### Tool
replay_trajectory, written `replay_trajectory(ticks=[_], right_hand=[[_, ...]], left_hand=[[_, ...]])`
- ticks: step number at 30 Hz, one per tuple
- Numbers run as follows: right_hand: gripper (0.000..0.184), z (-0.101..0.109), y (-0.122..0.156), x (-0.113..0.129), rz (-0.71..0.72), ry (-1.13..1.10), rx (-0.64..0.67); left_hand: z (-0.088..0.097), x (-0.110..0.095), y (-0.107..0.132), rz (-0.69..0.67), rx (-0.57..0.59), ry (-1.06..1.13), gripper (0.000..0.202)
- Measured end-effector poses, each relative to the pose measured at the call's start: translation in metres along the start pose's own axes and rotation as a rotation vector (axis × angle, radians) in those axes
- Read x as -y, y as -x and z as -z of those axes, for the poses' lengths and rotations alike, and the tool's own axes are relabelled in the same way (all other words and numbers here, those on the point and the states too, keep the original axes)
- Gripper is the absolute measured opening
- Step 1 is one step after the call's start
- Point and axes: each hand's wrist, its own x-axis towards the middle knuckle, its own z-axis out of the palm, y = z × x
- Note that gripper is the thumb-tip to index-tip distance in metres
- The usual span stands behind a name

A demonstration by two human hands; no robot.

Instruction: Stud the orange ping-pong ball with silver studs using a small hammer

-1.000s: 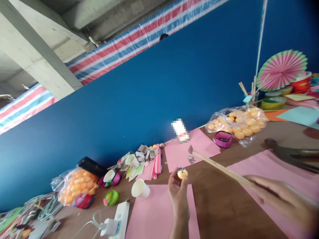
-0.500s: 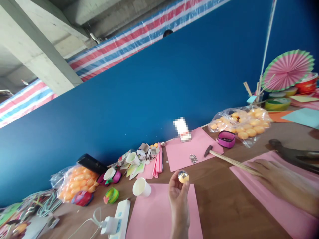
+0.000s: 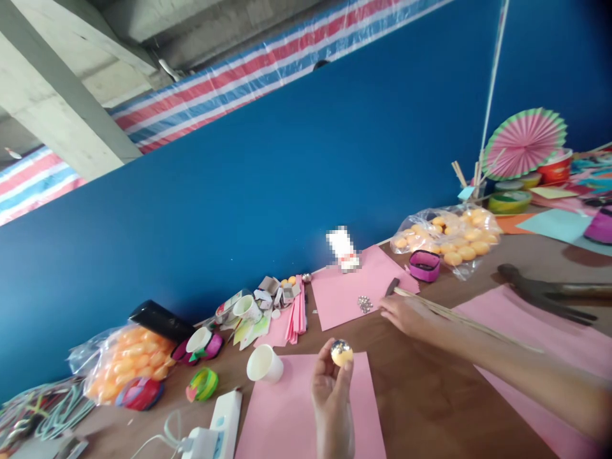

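Right hand [image 3: 404, 313] has let go the hammer [image 3: 430, 305], now open by the studs [image 3: 366, 303] (far bench edge); left hand [image 3: 329, 382] pinches the orange ball [image 3: 341, 352].

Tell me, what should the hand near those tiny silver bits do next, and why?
Probably pinch up one silver stud. The right hand is open, with its fingertips almost at the little pile on the pink paper, and the hammer lies on the table beside it. The left hand holds up an orange ball with shiny bits on top.
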Motion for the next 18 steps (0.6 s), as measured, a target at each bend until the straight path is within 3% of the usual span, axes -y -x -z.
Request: replay_trajectory(ticks=[7,18], right_hand=[[0.019,-0.027,-0.031,0.001,-0.027,0.106,0.02],[0.02,-0.036,-0.037,-0.002,-0.054,0.145,0.028]], left_hand=[[0.017,-0.006,0.001,0.033,-0.001,0.01,0.05],[0.012,0.008,0.003,0.023,0.02,0.01,0.05]])
